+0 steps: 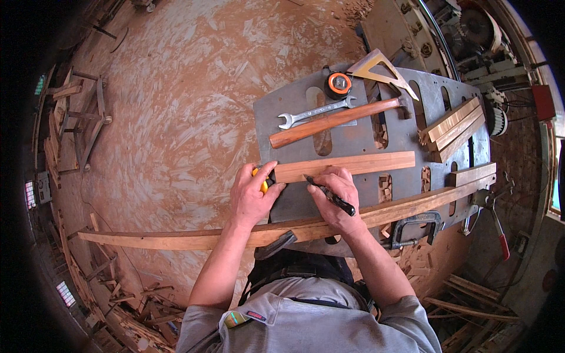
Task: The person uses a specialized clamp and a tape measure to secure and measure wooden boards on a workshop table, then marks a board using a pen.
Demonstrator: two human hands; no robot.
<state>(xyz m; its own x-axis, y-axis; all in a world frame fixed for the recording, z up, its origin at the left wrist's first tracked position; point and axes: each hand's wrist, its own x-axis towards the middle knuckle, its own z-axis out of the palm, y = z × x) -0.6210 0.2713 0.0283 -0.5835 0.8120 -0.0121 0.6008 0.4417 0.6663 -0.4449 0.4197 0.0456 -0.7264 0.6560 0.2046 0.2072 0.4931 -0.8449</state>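
Note:
A flat wooden board (pixel 365 163) lies across the grey slotted metal table (pixel 276 206). My left hand (pixel 247 197) is closed at the board's left end around a yellow-and-black tool (pixel 261 178), mostly hidden by the fingers. A black marker (pixel 340 203) is gripped in my right hand (pixel 327 208), its tip down at the board's face near the left end. Beyond the board lie a wooden-handled hammer (pixel 335 122), an open-ended wrench (pixel 315 112), an orange-and-black tape measure (pixel 338 85) and a triangular square (pixel 376 69).
A long wooden strip (pixel 406 202) crosses under my forearms, overhanging the table's left side. A C-clamp (pixel 416 226) and a red-handled clamp (pixel 503 244) sit at the near right. Stacked wood pieces (pixel 453 129) rest at right. Machinery (pixel 479 26) stands beyond; scrap wood (pixel 156 306) litters the floor.

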